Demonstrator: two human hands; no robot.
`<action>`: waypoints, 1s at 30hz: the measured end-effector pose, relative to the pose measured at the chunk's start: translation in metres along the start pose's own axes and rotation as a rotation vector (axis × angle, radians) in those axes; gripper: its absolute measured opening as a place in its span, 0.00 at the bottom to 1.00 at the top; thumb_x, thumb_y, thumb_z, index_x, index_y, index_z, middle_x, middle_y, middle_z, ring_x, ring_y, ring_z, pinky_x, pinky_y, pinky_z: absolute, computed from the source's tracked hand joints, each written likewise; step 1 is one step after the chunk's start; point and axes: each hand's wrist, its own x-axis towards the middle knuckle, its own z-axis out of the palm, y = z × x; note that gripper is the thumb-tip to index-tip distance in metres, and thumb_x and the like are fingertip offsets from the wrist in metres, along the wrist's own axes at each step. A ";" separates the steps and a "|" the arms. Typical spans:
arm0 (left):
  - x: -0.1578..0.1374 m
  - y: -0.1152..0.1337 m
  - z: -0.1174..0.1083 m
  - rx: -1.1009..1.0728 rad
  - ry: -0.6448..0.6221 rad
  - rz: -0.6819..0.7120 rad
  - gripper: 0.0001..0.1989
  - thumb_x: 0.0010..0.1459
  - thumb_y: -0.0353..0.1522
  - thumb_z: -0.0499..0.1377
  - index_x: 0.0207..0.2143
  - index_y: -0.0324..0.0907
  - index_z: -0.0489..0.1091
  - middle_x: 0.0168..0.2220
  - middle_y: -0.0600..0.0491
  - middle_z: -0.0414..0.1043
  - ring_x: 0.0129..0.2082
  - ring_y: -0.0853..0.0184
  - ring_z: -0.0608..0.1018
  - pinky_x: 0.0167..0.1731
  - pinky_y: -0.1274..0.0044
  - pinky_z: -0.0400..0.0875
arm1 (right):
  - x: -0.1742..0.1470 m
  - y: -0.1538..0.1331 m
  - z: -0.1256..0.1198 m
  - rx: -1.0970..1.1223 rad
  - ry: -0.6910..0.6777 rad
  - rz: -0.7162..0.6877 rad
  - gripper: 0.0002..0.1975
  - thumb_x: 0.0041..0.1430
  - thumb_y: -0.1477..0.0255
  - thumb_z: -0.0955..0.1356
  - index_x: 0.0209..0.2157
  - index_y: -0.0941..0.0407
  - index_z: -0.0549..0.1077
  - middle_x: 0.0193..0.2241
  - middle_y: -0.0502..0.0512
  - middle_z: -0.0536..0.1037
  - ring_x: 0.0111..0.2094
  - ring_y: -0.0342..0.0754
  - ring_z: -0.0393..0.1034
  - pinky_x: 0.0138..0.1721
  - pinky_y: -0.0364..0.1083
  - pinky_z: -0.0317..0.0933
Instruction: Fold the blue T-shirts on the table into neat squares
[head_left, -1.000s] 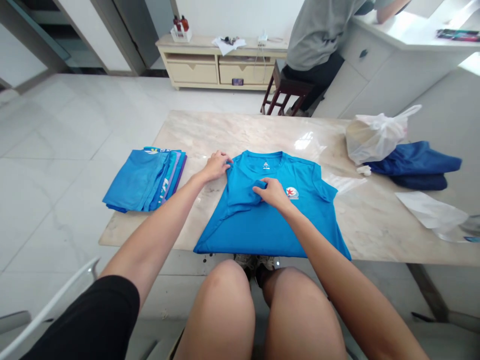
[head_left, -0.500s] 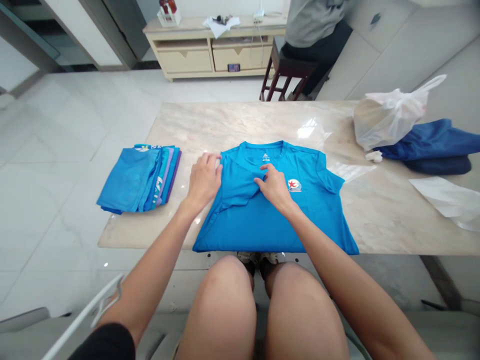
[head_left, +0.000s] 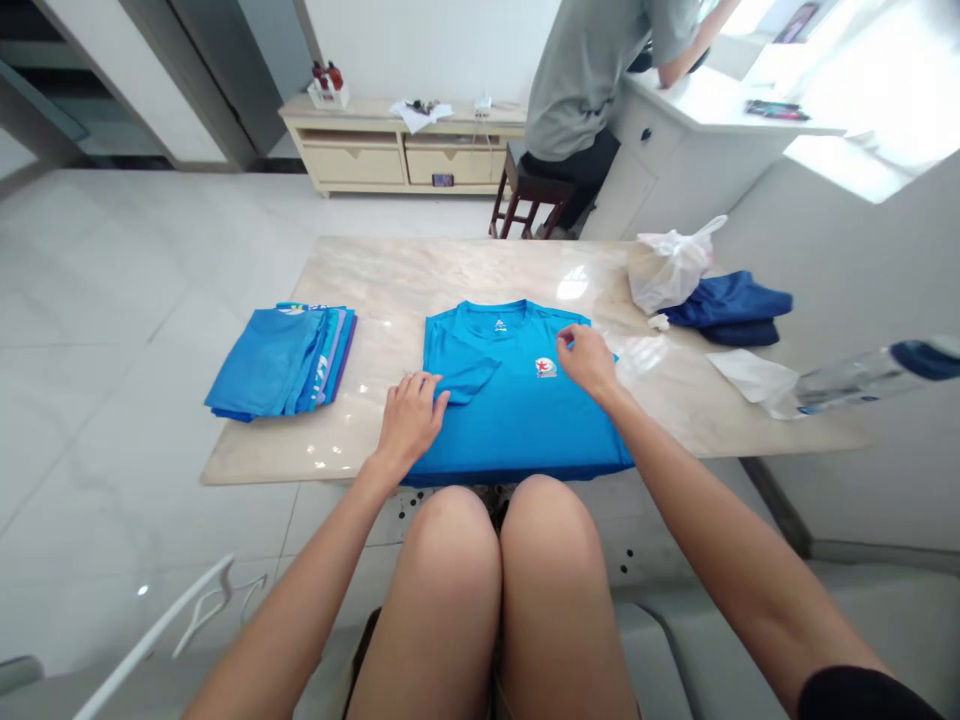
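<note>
Shirt (head_left: 517, 430), blue, lies spread on our bench (head_left: 405, 275), front up, straight ahead of us. Clock centred on it, 12 pointing away from us: neckline (head_left: 495, 312) at 12, hem at 6 on the near bench edge, just past our knees (head_left: 450, 540). Sleeve (head_left: 471, 375) on the 10 side is turned in over the chest, cuff toward 3. Small red-and-white logo (head_left: 546, 368) between 1 and 2.

Our left hand (head_left: 411, 415) is between 8 and 9, palm down on the shirt's side edge, fingers fairly straight, thumb spread off, fingertips touching by the turned-in sleeve. No grip there.

Our right hand (head_left: 589, 362) is at 2, just beside the logo, over the other sleeve. Fingers curled, thumb-to-index gap narrow; we can't tell if cloth is pinched.

Around it: folded pile (head_left: 270, 360), blues and purple, at 9, apart from the shirt. White bag (head_left: 667, 275) at 2, navy cloth (head_left: 739, 305) just beyond it. Paper (head_left: 750, 378) at 3, clear bottle (head_left: 862, 380) touching or overlapping it, can't tell which.

Off the bench: low cabinet (head_left: 352, 165) at 11, person (head_left: 585, 90) in grey on a stool (head_left: 536, 190) toward 12–1, white hanger (head_left: 165, 630) at 8.
</note>
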 end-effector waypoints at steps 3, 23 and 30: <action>0.045 0.016 0.017 -0.072 -0.085 0.166 0.26 0.81 0.39 0.47 0.71 0.41 0.71 0.73 0.40 0.72 0.72 0.51 0.74 0.72 0.56 0.66 | -0.001 0.063 -0.029 -0.042 0.055 0.213 0.17 0.73 0.74 0.64 0.55 0.60 0.81 0.50 0.68 0.86 0.54 0.61 0.79 0.56 0.53 0.68; 0.084 0.020 0.073 0.067 -0.212 0.215 0.34 0.80 0.45 0.42 0.82 0.45 0.56 0.84 0.46 0.47 0.84 0.52 0.51 0.81 0.50 0.42 | 0.006 0.139 0.010 0.326 0.198 0.461 0.14 0.64 0.65 0.73 0.48 0.57 0.78 0.40 0.60 0.83 0.45 0.57 0.78 0.51 0.51 0.74; 0.085 0.021 0.073 0.074 -0.198 0.216 0.34 0.80 0.44 0.43 0.81 0.44 0.57 0.83 0.46 0.50 0.83 0.51 0.53 0.81 0.50 0.44 | -0.015 0.145 0.003 0.810 0.153 0.784 0.16 0.58 0.73 0.76 0.47 0.55 0.74 0.33 0.49 0.78 0.36 0.48 0.79 0.36 0.45 0.80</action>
